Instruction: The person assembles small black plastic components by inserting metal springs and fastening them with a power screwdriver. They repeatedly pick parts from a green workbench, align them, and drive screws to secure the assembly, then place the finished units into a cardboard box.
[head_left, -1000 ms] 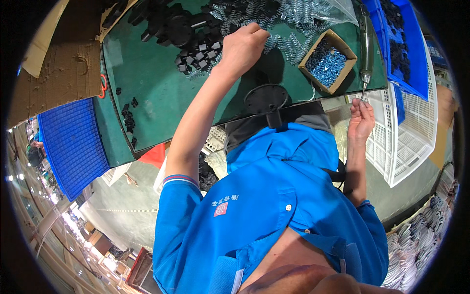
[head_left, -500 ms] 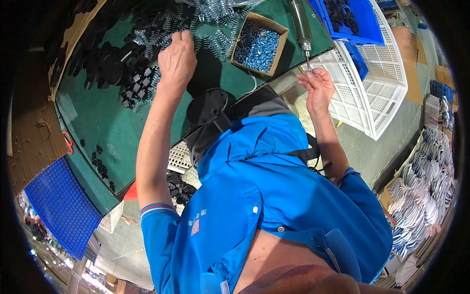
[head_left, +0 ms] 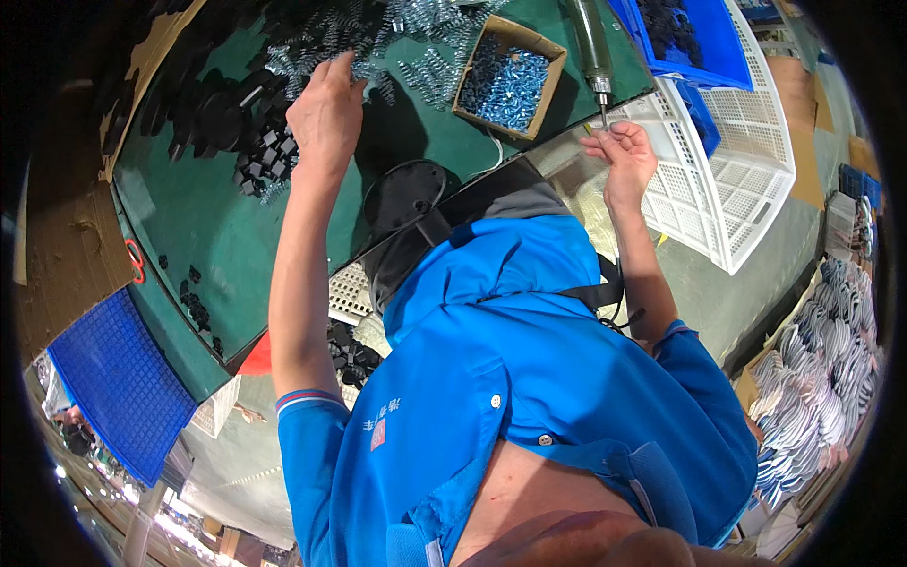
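My left hand [head_left: 326, 118] is at the near edge of a heap of loose coil springs [head_left: 326, 42]. Its fingers are bent and close together; whatever lies under the fingertips is hidden. To the right, beyond the table edge, my right hand [head_left: 625, 163] is closed in a pinch, palm partly up. Its fingertips meet just under the bit of a green power screwdriver [head_left: 590, 47] that hangs tip down. Something small seems to be in that pinch, too small to name. A cardboard box of bluish screws [head_left: 518, 93] stands between the two hands.
Black plastic parts [head_left: 213, 118] are heaped left of my left hand. A round black piece [head_left: 406, 194] lies at the near table edge. Right of the screwdriver are a blue bin [head_left: 694, 71] and a white perforated crate [head_left: 746, 203]. Orange-red scissor handles [head_left: 135, 260] show far left.
My left hand has shifted a little left along the springs. My right hand stays pinched below the screwdriver bit. The whole view has moved slightly.
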Motion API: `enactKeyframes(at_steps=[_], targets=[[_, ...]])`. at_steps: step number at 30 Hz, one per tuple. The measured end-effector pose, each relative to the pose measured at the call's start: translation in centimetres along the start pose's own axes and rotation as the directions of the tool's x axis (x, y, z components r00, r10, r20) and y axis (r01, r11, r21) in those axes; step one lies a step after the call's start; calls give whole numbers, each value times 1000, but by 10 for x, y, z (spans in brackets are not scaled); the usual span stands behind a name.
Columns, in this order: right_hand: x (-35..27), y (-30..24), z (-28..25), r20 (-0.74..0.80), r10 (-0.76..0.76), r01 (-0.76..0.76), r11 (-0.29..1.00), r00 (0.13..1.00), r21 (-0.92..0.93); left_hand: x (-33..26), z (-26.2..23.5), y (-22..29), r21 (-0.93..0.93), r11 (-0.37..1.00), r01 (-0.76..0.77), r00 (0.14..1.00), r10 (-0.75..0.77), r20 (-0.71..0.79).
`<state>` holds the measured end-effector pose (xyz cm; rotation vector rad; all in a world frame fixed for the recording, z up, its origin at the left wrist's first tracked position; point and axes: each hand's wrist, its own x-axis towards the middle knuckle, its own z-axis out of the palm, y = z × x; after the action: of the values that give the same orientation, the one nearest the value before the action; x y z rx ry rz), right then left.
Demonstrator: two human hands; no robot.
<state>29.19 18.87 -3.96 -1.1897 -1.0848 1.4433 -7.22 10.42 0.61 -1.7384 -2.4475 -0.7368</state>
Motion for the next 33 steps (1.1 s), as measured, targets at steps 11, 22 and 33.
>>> enactKeyframes(at_steps=[11, 22, 33], targets=[[4, 0, -10, 111, -82, 102, 976, 990, -193, -40, -24, -32, -629, 715, 305, 836, -518, -184], [66, -107, 16, 361, -142, 365, 634, 922, -682, -83, -20, 35, -293, 956, 24, 980, -81, -183], [58, -34, 338, 954, -240, 894, 443, 181, -58, -89, -10, 39, -283, 957, 62, 989, -97, -112]])
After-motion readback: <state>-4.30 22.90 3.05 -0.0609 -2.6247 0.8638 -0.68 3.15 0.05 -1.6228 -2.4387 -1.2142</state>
